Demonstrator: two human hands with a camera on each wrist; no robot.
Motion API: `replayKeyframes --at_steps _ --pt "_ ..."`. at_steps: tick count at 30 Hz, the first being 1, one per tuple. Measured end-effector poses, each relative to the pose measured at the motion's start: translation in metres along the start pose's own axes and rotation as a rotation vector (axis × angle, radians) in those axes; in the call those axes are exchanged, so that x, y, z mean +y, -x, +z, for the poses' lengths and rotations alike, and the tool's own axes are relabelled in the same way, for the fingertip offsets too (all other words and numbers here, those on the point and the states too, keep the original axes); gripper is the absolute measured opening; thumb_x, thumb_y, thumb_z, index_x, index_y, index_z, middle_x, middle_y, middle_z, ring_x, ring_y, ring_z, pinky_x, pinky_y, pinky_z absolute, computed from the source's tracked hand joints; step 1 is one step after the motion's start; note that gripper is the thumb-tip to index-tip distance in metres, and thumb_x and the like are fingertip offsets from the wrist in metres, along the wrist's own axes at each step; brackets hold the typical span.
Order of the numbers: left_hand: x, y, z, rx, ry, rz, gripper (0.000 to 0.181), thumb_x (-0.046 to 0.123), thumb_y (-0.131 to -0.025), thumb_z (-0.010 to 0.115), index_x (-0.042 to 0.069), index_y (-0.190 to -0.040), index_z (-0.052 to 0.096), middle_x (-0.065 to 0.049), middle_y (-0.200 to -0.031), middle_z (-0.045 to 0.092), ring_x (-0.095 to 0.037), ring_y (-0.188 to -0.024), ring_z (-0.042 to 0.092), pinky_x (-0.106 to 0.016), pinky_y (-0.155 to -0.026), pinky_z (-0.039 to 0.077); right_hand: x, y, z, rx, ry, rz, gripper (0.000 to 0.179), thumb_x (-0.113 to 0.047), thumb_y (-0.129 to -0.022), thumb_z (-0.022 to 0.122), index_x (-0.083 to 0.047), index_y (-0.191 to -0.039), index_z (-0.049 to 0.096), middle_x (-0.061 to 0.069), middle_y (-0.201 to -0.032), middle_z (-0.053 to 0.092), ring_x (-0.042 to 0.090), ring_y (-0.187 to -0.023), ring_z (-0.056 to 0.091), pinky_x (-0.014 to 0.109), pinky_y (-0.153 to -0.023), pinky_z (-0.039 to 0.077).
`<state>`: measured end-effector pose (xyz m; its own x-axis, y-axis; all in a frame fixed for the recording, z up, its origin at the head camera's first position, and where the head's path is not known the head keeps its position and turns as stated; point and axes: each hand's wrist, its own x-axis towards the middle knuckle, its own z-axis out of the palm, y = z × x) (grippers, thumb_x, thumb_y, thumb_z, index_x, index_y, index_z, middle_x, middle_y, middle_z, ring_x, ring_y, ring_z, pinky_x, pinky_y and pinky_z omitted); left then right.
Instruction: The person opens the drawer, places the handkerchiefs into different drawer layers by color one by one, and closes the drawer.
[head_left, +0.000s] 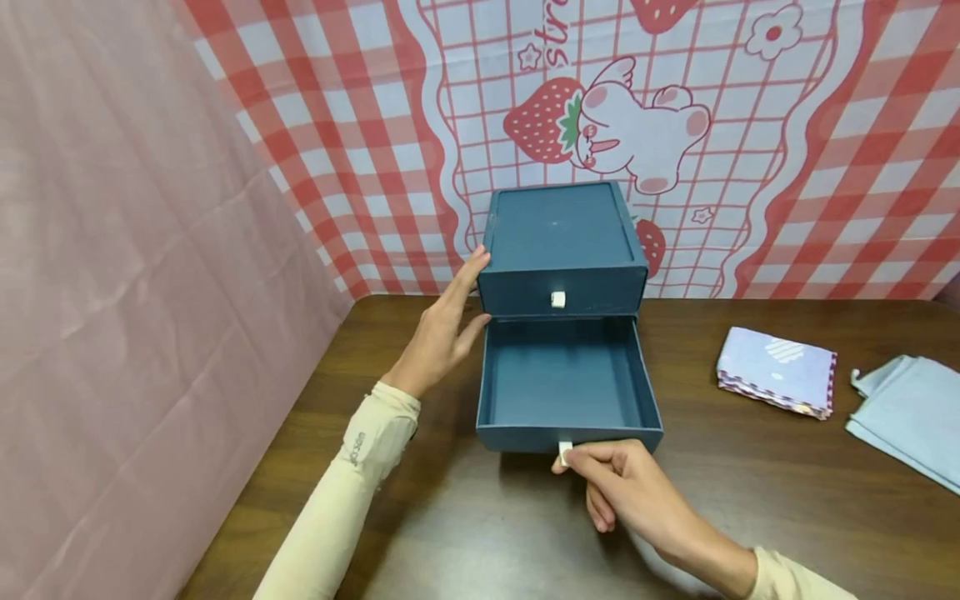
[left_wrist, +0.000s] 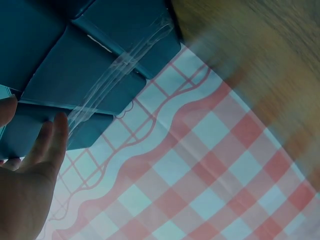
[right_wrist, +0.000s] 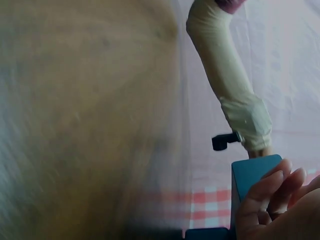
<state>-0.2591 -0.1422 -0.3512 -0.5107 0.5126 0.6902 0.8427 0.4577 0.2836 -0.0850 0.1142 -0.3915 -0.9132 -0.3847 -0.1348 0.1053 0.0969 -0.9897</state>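
Observation:
A dark blue drawer unit (head_left: 562, 229) stands against the back wall, its upper drawer (head_left: 517, 293) closed, with a small white knob (head_left: 558, 299). Below it, the lower drawer (head_left: 562, 387) is pulled out toward me and its bare inside floor shows. My right hand (head_left: 633, 496) pinches the white knob (head_left: 566, 451) of that lower drawer between thumb and fingers. With fingers extended, my left hand (head_left: 438, 329) rests against the unit's left side. Clear tape (left_wrist: 112, 80) runs along the unit's side in the left wrist view, close to the left fingertips.
On the brown wooden table (head_left: 465, 525), a folded lavender cloth (head_left: 776, 367) with a dark red trimmed edge lies to the right. Farther right is a folded pale blue cloth (head_left: 918, 417). A checked strawberry curtain (head_left: 360, 125) hangs behind, a pink one (head_left: 135, 292) at left.

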Motion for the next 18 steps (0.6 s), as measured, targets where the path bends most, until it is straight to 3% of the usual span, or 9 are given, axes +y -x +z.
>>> replayKeyframes --at_steps 8,18 --pt "0.000 0.000 0.000 0.008 0.001 -0.008 0.081 -0.002 -0.092 0.067 0.012 -0.159 0.023 -0.006 -0.165 0.020 -0.017 -0.141 0.039 -0.035 -0.108 0.042 0.009 0.013 0.011 -0.029 -0.041 -0.001 0.047 -0.034 -0.103 0.054 0.010 -0.114 0.065 -0.001 -0.045 0.044 0.010 -0.042 0.046 0.034 -0.042 0.049" --pt "0.001 -0.001 0.001 0.017 0.009 -0.004 0.081 -0.003 -0.092 0.067 0.012 -0.158 0.023 -0.008 -0.165 0.021 -0.018 -0.137 0.043 -0.037 -0.105 0.045 0.016 0.018 0.017 -0.012 -0.088 0.075 0.049 -0.037 -0.102 0.055 0.009 -0.118 0.064 0.000 -0.046 0.043 0.011 -0.041 0.044 0.031 -0.042 0.048"
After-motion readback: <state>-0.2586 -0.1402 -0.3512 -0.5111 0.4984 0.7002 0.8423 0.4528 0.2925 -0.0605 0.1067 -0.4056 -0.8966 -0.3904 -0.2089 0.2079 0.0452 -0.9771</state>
